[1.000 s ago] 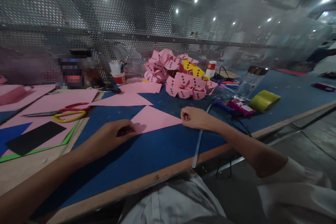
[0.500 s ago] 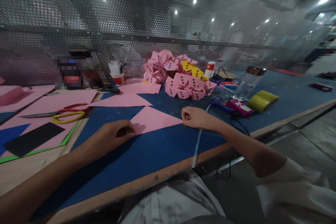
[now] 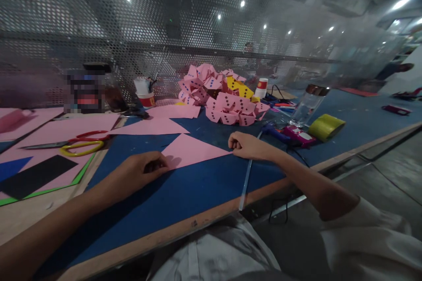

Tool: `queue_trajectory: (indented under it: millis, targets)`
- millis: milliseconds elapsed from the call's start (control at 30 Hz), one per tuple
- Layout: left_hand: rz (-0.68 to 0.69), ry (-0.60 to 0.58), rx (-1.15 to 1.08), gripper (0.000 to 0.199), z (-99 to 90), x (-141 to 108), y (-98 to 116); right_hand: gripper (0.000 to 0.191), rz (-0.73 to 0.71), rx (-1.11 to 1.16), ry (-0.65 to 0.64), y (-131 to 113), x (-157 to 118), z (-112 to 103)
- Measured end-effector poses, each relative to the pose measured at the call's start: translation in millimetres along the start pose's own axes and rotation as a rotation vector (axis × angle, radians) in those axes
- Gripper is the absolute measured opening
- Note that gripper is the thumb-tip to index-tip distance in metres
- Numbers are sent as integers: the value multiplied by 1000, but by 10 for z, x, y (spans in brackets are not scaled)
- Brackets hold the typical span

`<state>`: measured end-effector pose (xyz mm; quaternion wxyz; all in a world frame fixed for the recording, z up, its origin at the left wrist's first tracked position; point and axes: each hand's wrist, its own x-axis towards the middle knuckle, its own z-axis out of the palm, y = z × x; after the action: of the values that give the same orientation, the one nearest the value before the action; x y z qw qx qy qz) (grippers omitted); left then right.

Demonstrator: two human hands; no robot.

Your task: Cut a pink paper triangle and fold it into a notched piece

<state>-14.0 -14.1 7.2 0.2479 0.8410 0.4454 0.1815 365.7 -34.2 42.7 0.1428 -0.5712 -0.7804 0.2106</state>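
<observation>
A pink paper piece [image 3: 194,151] with pointed corners lies on the blue table surface in front of me. My left hand [image 3: 148,167] is closed at its left corner, thumb and fingers pinching the paper. At the right tip, my right hand [image 3: 245,145] is curled closed, with its fingertips at the paper's point. Beyond it lies another pink sheet [image 3: 148,126]. Folded pink pieces with dark squares [image 3: 234,107] are piled behind, with a yellow piece [image 3: 240,86] among them.
Scissors [image 3: 82,144] rest on pink sheets at the left, near a black paper piece [image 3: 39,176]. A clear strip [image 3: 245,184] crosses the table edge. At the right are a glass [image 3: 308,105], a glue gun [image 3: 296,135] and a yellow tape roll [image 3: 326,127].
The view has shifted slightly to the right. Both hands keep nearly the same hold at the paper's corners, the right hand a touch farther from the left. A person has come into view at the far right.
</observation>
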Motion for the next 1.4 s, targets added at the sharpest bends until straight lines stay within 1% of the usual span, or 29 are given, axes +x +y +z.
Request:
queue_trajectory:
  millis: [100, 200, 300, 367, 433, 567, 700, 767, 900, 1033, 1233, 1400]
  targets:
    - [-10, -29, 53, 39, 4, 0, -24, 20, -69, 77, 33, 5, 19, -56]
    - [10, -17, 76, 39, -4, 4, -29, 14, -223, 93, 74, -132, 45, -53]
    - [34, -7, 65, 41, -11, 8, 3, 9, -393, 26, 51, -355, 108, 41]
    - [47, 11, 67, 40, -10, 6, 26, 8, -466, -34, -12, -486, 183, 135]
    - [75, 31, 90, 37, -4, 0, 34, 9, -528, -87, -42, -566, 276, 235]
    - [175, 70, 188, 31, 28, -21, -3, 13, -607, -176, -35, -569, 437, 402]
    - [286, 105, 294, 29, 59, -47, -23, 13, -658, -212, 17, -506, 466, 492]
    - [321, 120, 322, 28, 56, -59, 9, 11, -680, -259, 45, -505, 443, 504]
    - [355, 122, 361, 27, 20, -78, 115, 13, -700, -342, 41, -549, 393, 492]
    - [380, 117, 340, 26, 12, -86, 147, 12, -693, -298, 24, -551, 368, 487]
    - [247, 81, 224, 23, 46, -62, 72, 13, -638, -168, -26, -517, 367, 489]
    - [113, 61, 178, 27, 57, -40, 69, 16, -520, -120, -71, -565, 370, 464]
